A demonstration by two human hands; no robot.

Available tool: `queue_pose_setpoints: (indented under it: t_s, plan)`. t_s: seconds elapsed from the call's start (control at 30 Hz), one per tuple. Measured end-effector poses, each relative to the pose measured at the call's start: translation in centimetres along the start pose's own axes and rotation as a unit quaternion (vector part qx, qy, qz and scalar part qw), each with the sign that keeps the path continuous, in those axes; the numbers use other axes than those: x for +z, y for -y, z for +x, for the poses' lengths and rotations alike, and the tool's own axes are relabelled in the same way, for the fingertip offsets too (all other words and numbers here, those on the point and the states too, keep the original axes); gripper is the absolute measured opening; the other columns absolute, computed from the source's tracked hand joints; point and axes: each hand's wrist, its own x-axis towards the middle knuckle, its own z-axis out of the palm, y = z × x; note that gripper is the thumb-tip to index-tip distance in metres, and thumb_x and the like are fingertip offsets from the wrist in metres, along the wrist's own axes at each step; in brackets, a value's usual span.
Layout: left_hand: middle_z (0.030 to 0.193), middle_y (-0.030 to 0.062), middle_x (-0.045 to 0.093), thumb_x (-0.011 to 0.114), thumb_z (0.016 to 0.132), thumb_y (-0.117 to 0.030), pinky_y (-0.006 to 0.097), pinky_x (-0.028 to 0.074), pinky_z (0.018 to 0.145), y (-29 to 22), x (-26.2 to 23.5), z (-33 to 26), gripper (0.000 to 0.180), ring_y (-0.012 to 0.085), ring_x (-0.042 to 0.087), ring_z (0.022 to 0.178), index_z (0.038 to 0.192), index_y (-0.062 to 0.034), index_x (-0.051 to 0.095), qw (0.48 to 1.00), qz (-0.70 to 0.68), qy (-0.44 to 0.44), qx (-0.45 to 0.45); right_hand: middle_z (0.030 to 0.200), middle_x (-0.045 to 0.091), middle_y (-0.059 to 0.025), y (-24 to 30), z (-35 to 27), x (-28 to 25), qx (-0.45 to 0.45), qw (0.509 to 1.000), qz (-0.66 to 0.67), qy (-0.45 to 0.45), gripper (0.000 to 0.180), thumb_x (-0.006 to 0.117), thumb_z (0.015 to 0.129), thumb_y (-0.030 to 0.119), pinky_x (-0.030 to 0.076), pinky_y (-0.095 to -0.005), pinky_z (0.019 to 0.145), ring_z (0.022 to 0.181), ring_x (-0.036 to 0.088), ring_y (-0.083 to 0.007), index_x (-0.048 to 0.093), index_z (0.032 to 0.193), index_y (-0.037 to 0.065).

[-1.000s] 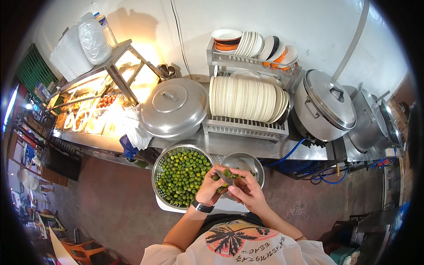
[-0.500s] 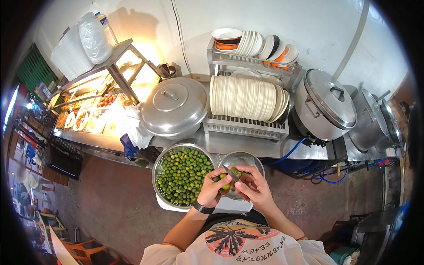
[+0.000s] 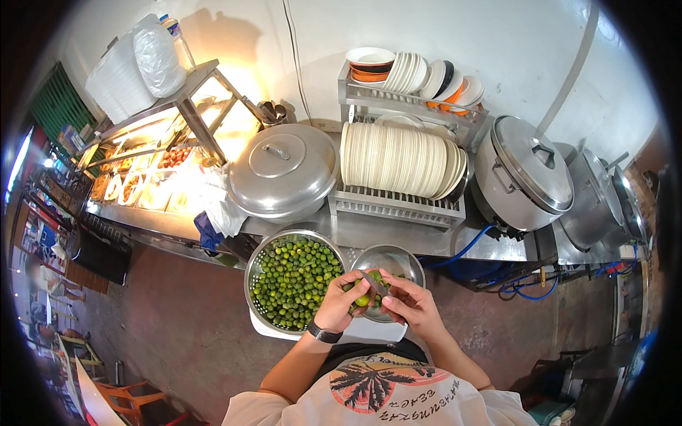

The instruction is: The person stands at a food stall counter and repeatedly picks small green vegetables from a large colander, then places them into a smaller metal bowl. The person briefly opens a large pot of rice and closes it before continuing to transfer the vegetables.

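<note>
Compared with a second ago, my right hand [image 3: 414, 310] is sitting slightly farther right, carrying the slim grey metal knife [image 3: 376, 283] with it, and more yellow-green skin is showing below the blade, so I judge that my fingers are shifting the angle between blade and fruit.

The long stainless-steel counter [image 3: 497, 246] is running behind, its front edge lying beyond my hands. On the white, flat-topped stand [image 3: 373, 331], the wide perforated metal colander [image 3: 251, 304] is taking up the left side, holding a heap of round green fruits [image 3: 297, 280]. The smaller shiny metal bowl [image 3: 383, 256] is resting toward the right edge.

Over the bowl's near left rim, my left hand [image 3: 336, 307] is curling round a small yellow-green fruit [image 3: 362, 300], fingers clamping it. My right fingers are closing on the knife, its handle hidden; whether the blade is touching skin, I cannot tell.
</note>
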Motion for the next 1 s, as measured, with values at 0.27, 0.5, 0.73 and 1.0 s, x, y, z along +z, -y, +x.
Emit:
queue_pose_setpoints:
  t_s: [0.27,0.5,0.73,1.0]
  plan:
    - [0.070,0.0003,0.058,0.066,0.087,-0.019,0.018,0.031,0.044,1.3,-1.1,0.3,0.027,0.0046,0.050,0.055,0.107,-0.0010,0.062,0.994,0.082,-0.075,0.010,0.072,0.054,-0.0003,-2.9,-0.2,0.6,0.016,0.997,0.024,-0.074,0.041,0.059,0.091,0.011,0.031,-0.0188,0.043,0.053,0.046,-0.0054,0.051,0.131,0.007]
    - [0.082,0.0022,0.063,0.067,0.086,-0.017,0.018,0.033,0.045,3.1,-2.0,1.3,0.036,0.0053,0.052,0.060,0.118,-0.0017,0.058,0.984,0.127,-0.124,-0.016,0.072,0.055,-0.0023,-4.8,1.2,-0.2,0.083,0.984,0.094,-0.128,0.039,0.058,0.092,0.015,0.030,-0.0198,0.040,0.051,0.047,-0.0075,0.052,0.129,0.006]
    - [0.114,0.0142,0.059,0.047,0.089,-0.021,0.023,0.039,0.050,5.6,-8.3,2.2,0.042,0.0165,0.056,0.075,0.126,-0.0018,0.048,0.965,-0.236,-0.084,-0.081,0.073,0.054,-0.0042,-14.9,2.4,-6.5,0.260,0.903,0.267,-0.215,0.029,0.056,0.094,0.024,0.032,-0.0245,0.042,0.052,0.046,-0.0122,0.051,0.120,0.014]
    - [0.113,0.0125,0.060,0.047,0.094,-0.028,0.021,0.037,0.047,3.5,-6.2,1.6,0.033,0.0165,0.056,0.075,0.119,-0.0068,0.049,0.977,-0.186,-0.041,-0.097,0.074,0.054,-0.0049,-16.7,1.8,-7.4,0.297,0.888,0.263,-0.231,0.037,0.058,0.093,0.024,0.035,-0.0270,0.043,0.051,0.047,-0.0139,0.046,0.127,0.016]
